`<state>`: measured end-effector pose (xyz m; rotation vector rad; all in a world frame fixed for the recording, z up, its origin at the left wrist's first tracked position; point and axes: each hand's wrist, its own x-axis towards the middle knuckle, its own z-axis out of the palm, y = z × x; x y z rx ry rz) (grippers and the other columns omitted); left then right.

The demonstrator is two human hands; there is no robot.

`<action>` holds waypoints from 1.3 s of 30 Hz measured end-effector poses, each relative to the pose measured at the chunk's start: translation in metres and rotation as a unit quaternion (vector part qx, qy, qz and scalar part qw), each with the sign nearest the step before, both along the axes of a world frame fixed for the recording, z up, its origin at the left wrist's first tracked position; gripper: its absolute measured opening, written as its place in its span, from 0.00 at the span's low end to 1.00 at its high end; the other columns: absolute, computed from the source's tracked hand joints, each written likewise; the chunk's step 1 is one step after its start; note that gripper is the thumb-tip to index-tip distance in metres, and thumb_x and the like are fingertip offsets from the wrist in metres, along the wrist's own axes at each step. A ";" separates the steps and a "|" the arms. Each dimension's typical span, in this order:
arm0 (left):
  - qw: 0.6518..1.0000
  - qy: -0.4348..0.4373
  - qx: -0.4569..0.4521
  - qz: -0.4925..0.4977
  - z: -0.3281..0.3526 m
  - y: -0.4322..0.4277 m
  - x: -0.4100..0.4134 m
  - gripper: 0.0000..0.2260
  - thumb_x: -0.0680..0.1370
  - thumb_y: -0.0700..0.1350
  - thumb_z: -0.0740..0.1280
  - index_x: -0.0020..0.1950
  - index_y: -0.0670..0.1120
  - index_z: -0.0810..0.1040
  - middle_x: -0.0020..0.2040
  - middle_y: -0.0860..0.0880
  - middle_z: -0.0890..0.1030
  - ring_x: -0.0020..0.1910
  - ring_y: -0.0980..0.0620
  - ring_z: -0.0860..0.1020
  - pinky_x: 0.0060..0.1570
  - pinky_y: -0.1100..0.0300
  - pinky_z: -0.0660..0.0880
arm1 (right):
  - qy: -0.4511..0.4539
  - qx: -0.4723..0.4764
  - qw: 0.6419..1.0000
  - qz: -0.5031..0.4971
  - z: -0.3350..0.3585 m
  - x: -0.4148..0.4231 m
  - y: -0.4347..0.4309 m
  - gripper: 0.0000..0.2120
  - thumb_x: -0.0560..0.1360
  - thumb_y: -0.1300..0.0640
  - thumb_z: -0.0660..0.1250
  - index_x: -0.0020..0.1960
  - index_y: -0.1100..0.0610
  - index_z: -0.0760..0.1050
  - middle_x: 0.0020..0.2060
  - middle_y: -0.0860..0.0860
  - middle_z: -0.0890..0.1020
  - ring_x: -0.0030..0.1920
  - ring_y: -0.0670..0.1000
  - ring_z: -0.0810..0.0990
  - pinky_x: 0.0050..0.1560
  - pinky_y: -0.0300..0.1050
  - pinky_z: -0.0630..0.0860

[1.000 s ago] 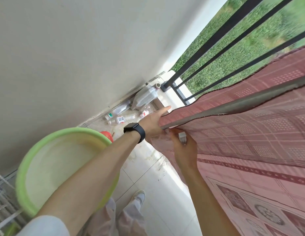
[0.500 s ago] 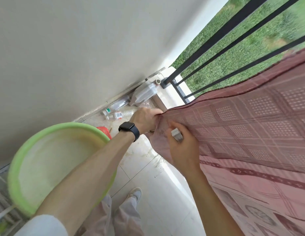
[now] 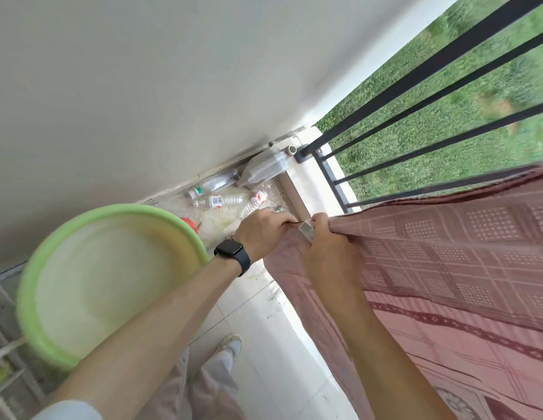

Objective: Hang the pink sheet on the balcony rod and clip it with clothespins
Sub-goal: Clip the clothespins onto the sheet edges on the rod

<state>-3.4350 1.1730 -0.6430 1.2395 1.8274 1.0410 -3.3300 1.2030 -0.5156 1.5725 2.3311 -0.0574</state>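
Note:
The pink patterned sheet (image 3: 452,253) hangs draped across the right side, and it covers the rod completely. My left hand (image 3: 264,231), with a black watch on the wrist, grips the sheet's end edge with curled fingers. Right beside it my right hand (image 3: 327,253) pinches the fabric at the top fold, and a small white label or clip (image 3: 306,230) shows between the two hands; I cannot tell which it is.
A green plastic basin (image 3: 106,280) sits at the left, under my left forearm. Several plastic bottles (image 3: 221,198) lie on the floor by the white wall. Black railing bars (image 3: 415,95) fence off the grass. My feet stand on pale tiles (image 3: 264,344).
The bare rod seen a second ago is now covered by the sheet. My left hand has gone from open on the rod end to gripping the sheet edge; my right hand has risen to the fold.

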 end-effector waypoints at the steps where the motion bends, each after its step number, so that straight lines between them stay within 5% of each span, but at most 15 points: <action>1: 1.000 -0.010 -0.005 0.005 0.001 0.001 -0.002 0.12 0.76 0.53 0.62 0.53 0.55 0.84 0.45 0.47 0.84 0.47 0.46 0.79 0.47 0.54 0.76 | 0.001 -0.001 1.000 0.002 -0.003 -0.002 0.000 0.11 0.81 0.55 0.62 0.61 0.50 0.64 0.45 0.55 0.84 0.46 0.60 0.82 0.36 0.46 0.67; 8: 0.996 -0.058 -0.029 0.067 -0.004 -0.002 0.006 0.05 0.76 0.49 0.68 0.51 0.53 0.79 0.47 0.56 0.82 0.48 0.53 0.75 0.47 0.54 0.75 | 0.081 0.020 0.996 0.022 -0.024 0.007 -0.003 0.11 0.77 0.61 0.61 0.57 0.50 0.69 0.39 0.55 0.83 0.41 0.61 0.81 0.36 0.48 0.68; 12: 0.957 -0.186 -0.126 0.186 -0.022 -0.010 0.021 0.14 0.72 0.53 0.72 0.50 0.49 0.72 0.46 0.54 0.76 0.47 0.52 0.77 0.45 0.56 0.75 | 0.186 0.011 0.982 0.037 -0.034 0.028 -0.005 0.12 0.74 0.64 0.67 0.53 0.51 0.74 0.35 0.52 0.82 0.37 0.61 0.80 0.34 0.49 0.73; 18: 0.924 -0.328 -0.152 0.122 -0.026 -0.009 0.037 0.09 0.73 0.48 0.73 0.51 0.55 0.79 0.46 0.61 0.81 0.51 0.60 0.79 0.45 0.68 0.73 | 0.258 -0.003 0.966 0.013 -0.040 0.032 0.002 0.08 0.76 0.61 0.65 0.51 0.49 0.74 0.31 0.47 0.76 0.34 0.56 0.77 0.33 0.47 0.69; 25: 0.911 -0.300 -0.091 0.266 -0.023 -0.014 0.052 0.07 0.74 0.46 0.71 0.43 0.47 0.74 0.42 0.55 0.82 0.43 0.63 0.80 0.42 0.64 0.76 | 0.284 -0.014 0.959 -0.005 -0.041 0.034 0.001 0.07 0.77 0.60 0.65 0.52 0.49 0.74 0.33 0.47 0.78 0.34 0.55 0.77 0.34 0.43 0.64; 28: 0.917 -0.324 -0.136 0.188 -0.025 -0.011 0.048 0.07 0.73 0.44 0.71 0.49 0.49 0.78 0.45 0.55 0.82 0.47 0.58 0.80 0.45 0.63 0.76 | 0.311 -0.023 0.950 -0.021 -0.038 0.035 0.002 0.06 0.78 0.58 0.67 0.52 0.49 0.76 0.34 0.47 0.80 0.33 0.49 0.76 0.32 0.40 0.67; 31: 0.942 -0.296 -0.141 0.070 -0.025 -0.004 0.039 0.14 0.70 0.44 0.72 0.53 0.55 0.80 0.47 0.60 0.82 0.46 0.65 0.78 0.43 0.69 0.70 | 0.333 -0.032 0.942 -0.021 -0.032 0.035 0.006 0.02 0.78 0.56 0.70 0.49 0.51 0.78 0.33 0.47 0.81 0.32 0.46 0.76 0.30 0.30 0.65; 34: 0.974 -0.199 -0.095 0.049 -0.021 0.000 0.029 0.11 0.70 0.48 0.72 0.52 0.55 0.82 0.46 0.60 0.81 0.46 0.62 0.77 0.43 0.75 0.69 | 0.330 -0.042 0.943 -0.025 -0.031 0.035 0.008 0.04 0.77 0.53 0.70 0.47 0.53 0.79 0.30 0.48 0.79 0.31 0.48 0.75 0.30 0.38 0.67; 37: 0.981 -0.152 -0.116 0.027 -0.025 -0.012 0.022 0.13 0.71 0.58 0.64 0.51 0.58 0.83 0.50 0.58 0.84 0.49 0.58 0.80 0.51 0.57 0.78 | 0.328 -0.034 0.944 -0.035 -0.034 0.035 0.007 0.03 0.78 0.54 0.70 0.48 0.52 0.78 0.30 0.47 0.78 0.30 0.46 0.73 0.30 0.38 0.66; 39: 0.984 -0.123 -0.126 -0.001 -0.023 -0.023 0.018 0.14 0.72 0.57 0.64 0.56 0.62 0.79 0.54 0.60 0.83 0.53 0.58 0.79 0.52 0.56 0.77 | 0.339 -0.042 0.938 -0.053 -0.035 0.034 0.005 0.02 0.78 0.54 0.70 0.47 0.52 0.78 0.30 0.47 0.79 0.30 0.45 0.74 0.30 0.34 0.66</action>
